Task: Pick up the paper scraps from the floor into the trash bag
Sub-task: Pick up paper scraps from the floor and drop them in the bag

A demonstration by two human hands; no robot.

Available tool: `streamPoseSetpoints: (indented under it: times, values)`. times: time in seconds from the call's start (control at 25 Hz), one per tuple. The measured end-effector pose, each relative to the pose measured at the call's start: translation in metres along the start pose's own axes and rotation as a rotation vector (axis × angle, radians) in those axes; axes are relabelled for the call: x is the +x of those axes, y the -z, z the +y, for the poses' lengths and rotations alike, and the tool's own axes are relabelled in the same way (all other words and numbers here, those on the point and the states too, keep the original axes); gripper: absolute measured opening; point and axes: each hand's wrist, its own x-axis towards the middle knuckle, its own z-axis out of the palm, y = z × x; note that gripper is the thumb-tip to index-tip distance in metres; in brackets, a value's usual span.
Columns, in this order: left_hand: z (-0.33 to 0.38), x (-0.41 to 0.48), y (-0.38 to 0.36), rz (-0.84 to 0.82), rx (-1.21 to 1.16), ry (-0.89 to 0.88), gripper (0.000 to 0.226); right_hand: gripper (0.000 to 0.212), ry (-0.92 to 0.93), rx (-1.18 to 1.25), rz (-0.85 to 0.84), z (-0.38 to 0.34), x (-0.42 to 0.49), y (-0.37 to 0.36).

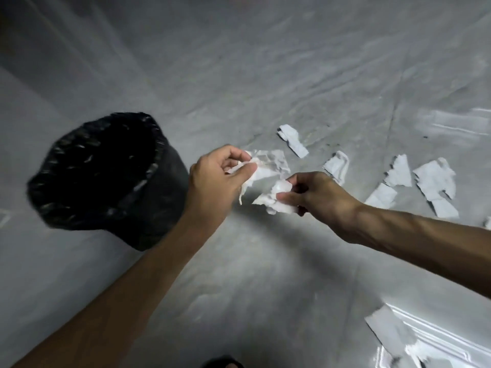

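A black trash bag (101,179) lines a bin standing open at the left on the grey floor. My left hand (218,179) is just right of the bin's rim, pinching a crumpled white paper scrap (268,166). My right hand (316,195) is beside it, closed on another crumpled scrap (276,200). The two held scraps touch or overlap between the hands. Several white paper scraps (433,181) lie flat on the floor to the right, one farther back (292,139) and one near the bottom right (388,330).
A wrinkled grey plastic sheet (265,75) covers the floor. Shiny folds of the sheet (451,341) sit at the lower right and right edge. A dark foot or shoe (223,363) shows at the bottom edge.
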Motion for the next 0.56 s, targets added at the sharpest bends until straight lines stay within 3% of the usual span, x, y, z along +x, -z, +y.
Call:
streamPoseSetpoints:
  times: [0.12,0.28,0.44,0.56]
  values:
    - [0.000,0.021,0.065,0.228,0.056,-0.095,0.009,0.014,0.095,-0.027,-0.040,-0.049,0.034,-0.034]
    - [-0.029,0.039,0.139,0.441,0.369,-0.131,0.005,0.007,0.223,0.076,-0.011,-0.100,0.076,-0.089]
    - [-0.082,0.042,0.187,0.294,0.756,0.130,0.011,0.009,0.333,0.076,0.024,-0.136,0.109,-0.143]
    - [-0.100,0.036,0.197,0.233,0.823,0.265,0.025,0.012,0.366,-0.042,0.004,-0.152,0.120,-0.169]
